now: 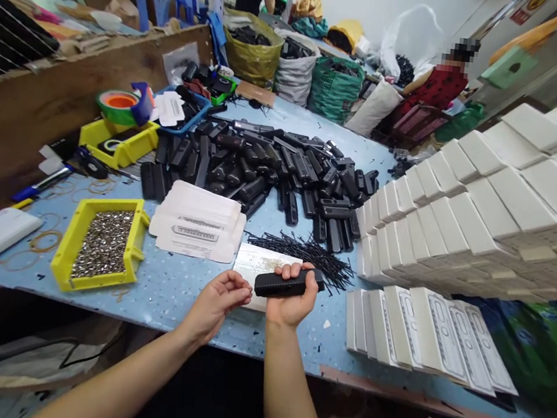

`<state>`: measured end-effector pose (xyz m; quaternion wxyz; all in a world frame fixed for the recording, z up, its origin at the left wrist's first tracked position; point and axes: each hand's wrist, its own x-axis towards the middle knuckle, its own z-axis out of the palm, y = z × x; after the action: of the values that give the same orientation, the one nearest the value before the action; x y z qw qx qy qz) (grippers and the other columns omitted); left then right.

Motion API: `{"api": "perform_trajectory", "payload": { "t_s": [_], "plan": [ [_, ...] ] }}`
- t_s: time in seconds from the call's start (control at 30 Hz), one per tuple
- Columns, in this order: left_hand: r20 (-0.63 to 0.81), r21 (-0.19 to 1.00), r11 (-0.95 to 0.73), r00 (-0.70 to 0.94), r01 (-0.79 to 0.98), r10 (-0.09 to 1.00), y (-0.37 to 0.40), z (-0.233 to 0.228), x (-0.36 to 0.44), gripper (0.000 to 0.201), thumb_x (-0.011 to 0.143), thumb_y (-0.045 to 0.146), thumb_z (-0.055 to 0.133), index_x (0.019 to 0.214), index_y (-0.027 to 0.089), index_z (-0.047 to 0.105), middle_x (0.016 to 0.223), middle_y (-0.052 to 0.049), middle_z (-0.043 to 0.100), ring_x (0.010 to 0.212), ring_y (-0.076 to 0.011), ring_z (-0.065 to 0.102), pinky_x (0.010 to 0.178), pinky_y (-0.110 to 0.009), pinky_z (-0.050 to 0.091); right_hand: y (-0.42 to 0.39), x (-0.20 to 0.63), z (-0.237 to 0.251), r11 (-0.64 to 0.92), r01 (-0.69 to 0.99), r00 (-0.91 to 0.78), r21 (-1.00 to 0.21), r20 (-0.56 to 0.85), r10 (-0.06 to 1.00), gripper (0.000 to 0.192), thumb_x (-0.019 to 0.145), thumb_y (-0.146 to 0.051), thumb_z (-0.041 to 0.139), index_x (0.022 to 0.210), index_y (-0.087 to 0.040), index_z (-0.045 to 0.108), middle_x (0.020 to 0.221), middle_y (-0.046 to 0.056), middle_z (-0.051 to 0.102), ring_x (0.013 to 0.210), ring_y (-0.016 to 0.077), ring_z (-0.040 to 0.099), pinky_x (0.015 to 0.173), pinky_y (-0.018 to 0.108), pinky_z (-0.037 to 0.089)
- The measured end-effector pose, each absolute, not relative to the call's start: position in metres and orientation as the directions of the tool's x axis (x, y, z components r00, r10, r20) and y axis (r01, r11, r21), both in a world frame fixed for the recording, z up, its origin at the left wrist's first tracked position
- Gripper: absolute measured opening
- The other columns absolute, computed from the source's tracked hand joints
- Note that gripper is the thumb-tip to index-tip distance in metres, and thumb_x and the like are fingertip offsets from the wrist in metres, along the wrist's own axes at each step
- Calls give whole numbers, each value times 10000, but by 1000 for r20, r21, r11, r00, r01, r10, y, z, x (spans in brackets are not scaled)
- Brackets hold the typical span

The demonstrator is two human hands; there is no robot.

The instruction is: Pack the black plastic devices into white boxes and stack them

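My right hand point(292, 299) grips a long black plastic piece point(288, 284), held level above the near edge of the blue table point(173, 291). My left hand point(218, 299) is just left of it, fingers curled and pinched together near the piece's left end; whether it holds something small I cannot tell. Under both hands lies a white card point(257, 260). Just beyond is a heap of thin black sticks point(308, 253). Farther back sprawls a big pile of black plastic pieces point(263, 167).
A yellow tray of small metal parts point(103, 243) sits at the left, flat white sleeves point(199, 223) beside it. White boxes point(484, 212) are stacked high on the right, more lying flat point(425, 333). Tape rolls point(119, 105), sacks point(335, 85) and a seated person point(436, 86) are at the back.
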<state>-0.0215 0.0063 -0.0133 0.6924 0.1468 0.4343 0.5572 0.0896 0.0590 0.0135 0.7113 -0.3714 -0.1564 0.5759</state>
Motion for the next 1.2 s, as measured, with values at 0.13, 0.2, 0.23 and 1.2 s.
{"api": "perform_trajectory", "payload": {
  "t_s": [0.13, 0.2, 0.23, 1.2],
  "plan": [
    [-411, 726, 311, -26, -613, 911, 6, -12, -18, 378, 559, 236, 869, 727, 154, 540, 673, 45, 621, 610, -57, 570, 634, -165, 467, 56, 88, 9, 39, -726, 298, -687, -263, 918, 414, 710, -464, 527, 898, -177, 295, 639, -71, 336, 548, 4, 412, 611, 187, 436],
    [-390, 767, 295, -49, -569, 919, 6, -15, -18, 369, 574, 243, 855, 719, 156, 527, 652, 44, 617, 611, -61, 572, 638, -169, 459, 55, 89, 7, 44, -746, 313, -665, -291, 904, 430, 688, -455, 553, 897, -179, 299, 642, -72, 338, 548, 4, 414, 607, 188, 436],
    [-375, 791, 282, -67, -542, 925, 6, -17, -18, 360, 581, 243, 847, 716, 156, 525, 649, 42, 619, 615, -63, 574, 641, -170, 456, 55, 89, 7, 50, -752, 320, -657, -298, 899, 433, 680, -450, 561, 898, -180, 302, 643, -73, 340, 548, 4, 415, 606, 188, 435],
    [-80, 116, -187, 197, 976, 977, 84, -32, -166, 536, 707, 244, 732, 1177, 136, 497, 1242, -189, 541, 1195, -361, 457, 978, -488, 308, 83, 144, -67, -121, 214, 329, -969, -45, 943, 662, 682, -454, 683, 1222, -152, 450, 1066, 74, 589, 949, 114, 582, 909, 284, 479]
  ]
}}
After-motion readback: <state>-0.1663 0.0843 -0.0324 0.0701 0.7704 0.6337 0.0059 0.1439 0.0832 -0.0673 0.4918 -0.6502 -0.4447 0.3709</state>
